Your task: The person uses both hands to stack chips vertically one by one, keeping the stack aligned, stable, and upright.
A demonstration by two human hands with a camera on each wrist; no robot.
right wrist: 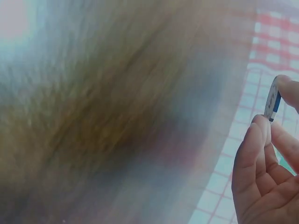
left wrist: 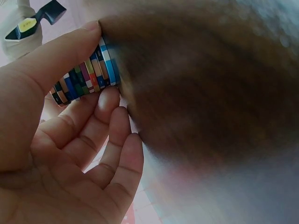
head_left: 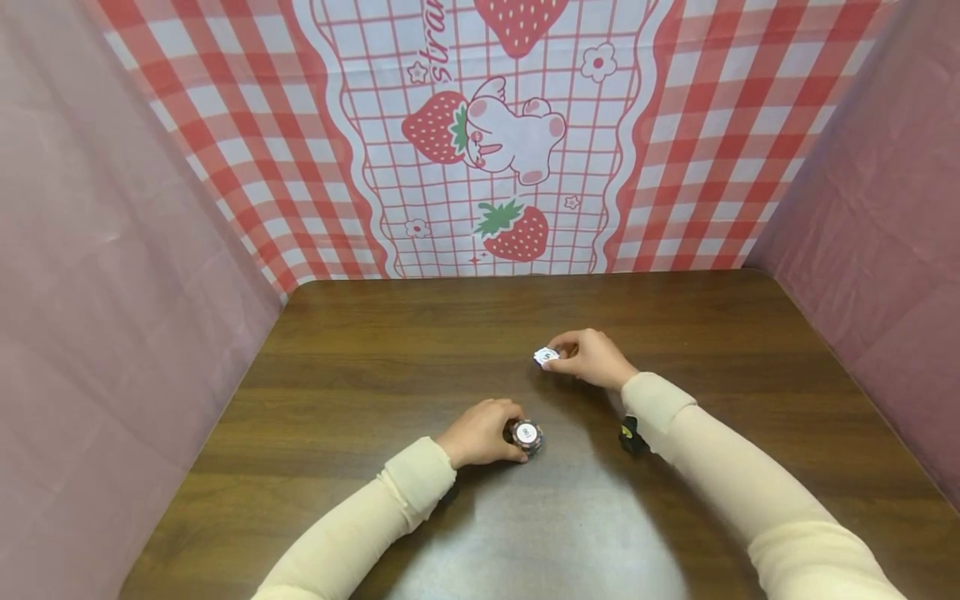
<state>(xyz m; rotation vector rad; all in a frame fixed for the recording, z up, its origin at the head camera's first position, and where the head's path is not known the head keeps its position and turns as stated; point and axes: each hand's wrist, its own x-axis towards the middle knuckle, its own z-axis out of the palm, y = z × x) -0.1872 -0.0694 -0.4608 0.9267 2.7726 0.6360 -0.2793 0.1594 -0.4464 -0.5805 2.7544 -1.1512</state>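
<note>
A stack of poker chips in many colours stands on the table, a dark-edged chip with a white centre on top. My left hand grips the stack from its left side, thumb on the near side and fingers on the far side. In the left wrist view the striped edges of the chip stack show between thumb and fingers. Farther back and to the right, my right hand pinches a white poker chip with a blue edge between thumb and fingertips. The right wrist view shows this chip nearly edge-on.
The brown wooden table ends at a red-and-white checked cloth with strawberry prints at the back. Pink cloth hangs at both sides. A small black device with a yellow label sits under the right wrist.
</note>
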